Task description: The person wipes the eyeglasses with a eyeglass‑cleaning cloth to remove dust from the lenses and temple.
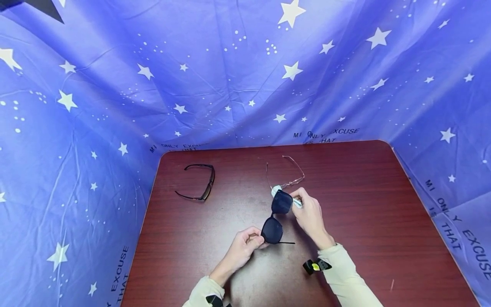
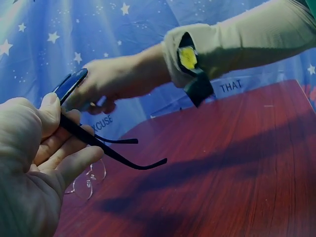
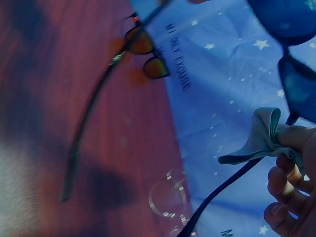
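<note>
Nearest, the left hand [image 1: 243, 247] pinches the dark sunglasses [image 1: 272, 230] at one lens's outer edge, between thumb and fingers. The right hand [image 1: 310, 213] grips a pale, soft cloth [image 1: 276, 190] at the other lens, so the frame slants between both hands, above a reddish, wood-grained table [image 1: 353, 179]. The head view shows one slim temple; the left wrist view shows two, their tips bent. The cloth's upright fold shows in the right wrist view. Beyond lie thin wire-rimmed glasses [image 1: 303, 174] and, farther left, black-framed glasses [image 1: 210, 187], amber-lensed in the right wrist view. Behind hangs creased blue, star-printed fabric [image 1: 230, 85].
</note>
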A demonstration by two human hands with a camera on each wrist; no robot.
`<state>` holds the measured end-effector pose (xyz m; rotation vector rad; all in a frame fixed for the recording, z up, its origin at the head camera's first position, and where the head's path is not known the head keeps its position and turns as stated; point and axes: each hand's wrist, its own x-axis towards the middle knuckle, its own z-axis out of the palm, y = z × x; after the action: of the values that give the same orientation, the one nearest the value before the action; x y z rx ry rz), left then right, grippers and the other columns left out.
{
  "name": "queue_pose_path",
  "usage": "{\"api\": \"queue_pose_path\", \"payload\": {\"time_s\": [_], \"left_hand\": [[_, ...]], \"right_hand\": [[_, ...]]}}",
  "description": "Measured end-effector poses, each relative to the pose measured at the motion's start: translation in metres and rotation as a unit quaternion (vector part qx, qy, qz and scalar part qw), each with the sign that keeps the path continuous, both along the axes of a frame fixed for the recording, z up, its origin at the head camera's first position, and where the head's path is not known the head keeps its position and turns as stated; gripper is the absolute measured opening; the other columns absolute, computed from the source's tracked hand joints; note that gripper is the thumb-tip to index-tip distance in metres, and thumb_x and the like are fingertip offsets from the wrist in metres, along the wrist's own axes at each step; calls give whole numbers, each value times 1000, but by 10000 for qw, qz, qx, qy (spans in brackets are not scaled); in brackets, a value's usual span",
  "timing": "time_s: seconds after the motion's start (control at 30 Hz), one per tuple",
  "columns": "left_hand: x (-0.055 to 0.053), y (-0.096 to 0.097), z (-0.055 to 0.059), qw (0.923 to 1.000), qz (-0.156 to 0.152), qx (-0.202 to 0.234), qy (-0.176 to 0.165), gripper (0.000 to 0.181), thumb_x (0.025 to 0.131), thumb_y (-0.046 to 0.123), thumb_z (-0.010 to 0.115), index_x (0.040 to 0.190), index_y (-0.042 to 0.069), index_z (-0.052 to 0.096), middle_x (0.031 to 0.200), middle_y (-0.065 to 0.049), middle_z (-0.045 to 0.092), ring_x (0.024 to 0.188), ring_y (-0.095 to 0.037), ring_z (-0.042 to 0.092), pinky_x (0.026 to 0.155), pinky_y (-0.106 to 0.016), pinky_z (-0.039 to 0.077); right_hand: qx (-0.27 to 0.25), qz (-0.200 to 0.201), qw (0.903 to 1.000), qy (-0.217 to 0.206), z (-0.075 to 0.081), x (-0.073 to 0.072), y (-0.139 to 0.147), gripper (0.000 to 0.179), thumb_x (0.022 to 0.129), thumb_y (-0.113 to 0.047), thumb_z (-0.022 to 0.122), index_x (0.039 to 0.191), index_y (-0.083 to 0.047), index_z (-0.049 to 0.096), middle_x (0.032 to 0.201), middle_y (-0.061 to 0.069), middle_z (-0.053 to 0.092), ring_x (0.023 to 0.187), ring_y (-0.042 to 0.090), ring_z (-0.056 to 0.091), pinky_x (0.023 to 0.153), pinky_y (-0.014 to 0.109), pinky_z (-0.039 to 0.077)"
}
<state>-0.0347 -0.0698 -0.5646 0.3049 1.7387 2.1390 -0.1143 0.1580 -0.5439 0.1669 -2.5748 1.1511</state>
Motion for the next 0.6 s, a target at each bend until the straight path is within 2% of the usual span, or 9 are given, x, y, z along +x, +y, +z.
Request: {"api": "queue_pose_path", "payload": {"time_s": [0.13,0.2,0.3,0.37,0.43,0.6], "left_hand": [[1,0,0,10000,0,-4,54,26,101,-4,52,105,-29,47,110,-50,60,96,0,70,93,-34,59],[0,-1,0,9998,83,-54,152,26,101,-3,54,104,-28,49,106,-42,66,93,2,69,90,-28,60],[0,-4,2,9992,215,-124,322,24,99,-2,56,102,-26,52,95,-16,74,87,3,65,80,-17,56],[-1,-6,3,9985,293,-186,430,23,98,-3,58,102,-24,53,92,4,72,84,3,62,75,-13,51],[-2,-9,4,9981,334,-161,491,22,98,-3,58,102,-25,53,91,15,68,85,3,61,76,-13,51],[-8,-20,9,9968,556,-117,565,20,98,-6,57,102,-25,51,95,15,68,91,2,63,82,-14,53]], "right_hand": [[-27,-10,10000,64,2,1,-1,20,79,-1,79,92,-12,67,68,0,63,61,15,55,56,37,44],[16,-42,10000,-6,-3,2,1,17,82,-5,78,91,-13,67,69,-1,65,62,15,56,56,37,44],[91,-133,9997,-198,-15,5,7,13,87,-13,79,92,-14,67,71,-1,67,61,15,55,55,36,42],[125,-199,9992,-313,-23,8,12,13,90,-19,79,92,-16,67,73,-1,69,61,15,54,55,36,41],[172,-283,9986,-400,-29,11,17,15,91,-23,80,93,-16,67,73,-1,70,61,16,54,55,37,40],[179,-558,9975,-401,-37,19,29,16,90,-21,81,92,-15,66,72,-2,67,61,13,52,55,34,39]]}}
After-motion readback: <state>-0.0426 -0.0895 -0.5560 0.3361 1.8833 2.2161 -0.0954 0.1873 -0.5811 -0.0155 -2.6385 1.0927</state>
